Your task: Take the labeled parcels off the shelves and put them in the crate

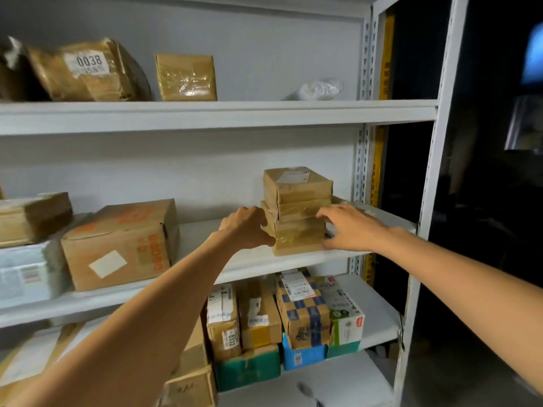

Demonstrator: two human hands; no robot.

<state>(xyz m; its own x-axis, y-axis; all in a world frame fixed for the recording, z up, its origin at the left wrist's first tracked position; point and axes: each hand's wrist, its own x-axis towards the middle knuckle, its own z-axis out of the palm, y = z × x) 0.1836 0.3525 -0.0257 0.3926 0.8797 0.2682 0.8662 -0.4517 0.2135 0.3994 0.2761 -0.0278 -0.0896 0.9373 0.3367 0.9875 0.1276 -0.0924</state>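
Reaching out, left grip [245, 227] and right grip [346, 229] seemingly clasp parcels [299, 190].

Small brown taped parcels [297, 207] stand stacked at the right end of the middle shelf [202, 230], white label [292, 175] on top

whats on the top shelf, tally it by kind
brown taped parcels: 3 (leftmost cut off by the frame edge)
white plastic bag: 1
total: 4

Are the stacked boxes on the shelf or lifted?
On the shelf: bottom box lies flat there, left hand and right hand holding it.
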